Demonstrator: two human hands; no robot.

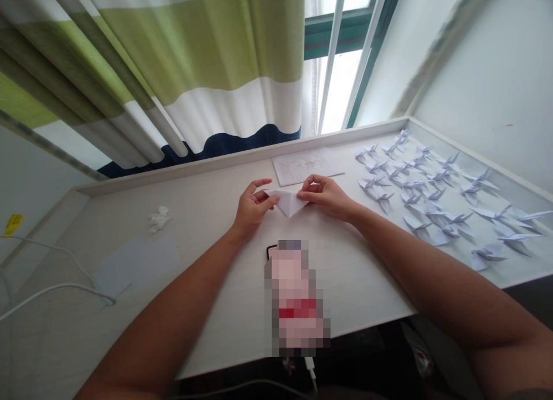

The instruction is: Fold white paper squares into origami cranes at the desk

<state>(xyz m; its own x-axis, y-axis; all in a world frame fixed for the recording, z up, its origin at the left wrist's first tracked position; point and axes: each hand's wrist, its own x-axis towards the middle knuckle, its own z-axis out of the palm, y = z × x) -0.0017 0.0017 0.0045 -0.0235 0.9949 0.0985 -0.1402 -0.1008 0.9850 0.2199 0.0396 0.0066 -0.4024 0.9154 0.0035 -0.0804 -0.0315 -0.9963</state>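
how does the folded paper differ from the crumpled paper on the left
The folded paper comes to a neat point; the crumpled paper is an irregular wad. The folded paper is pinched by the left hand and right hand; the crumpled paper lies on the table. Both are white.

- From here I see the left hand (252, 209) at the folded paper's (290, 206) left side, thumb pressed on it, index finger arched above its left corner.
- The right hand (322, 194) pinches the paper's right side between thumb and curled fingers.
- Left forearm (185, 302), bare, slants up to the paper from the near left.
- Right forearm (401, 253), bare too, reaches it from the near right, elbow bent.
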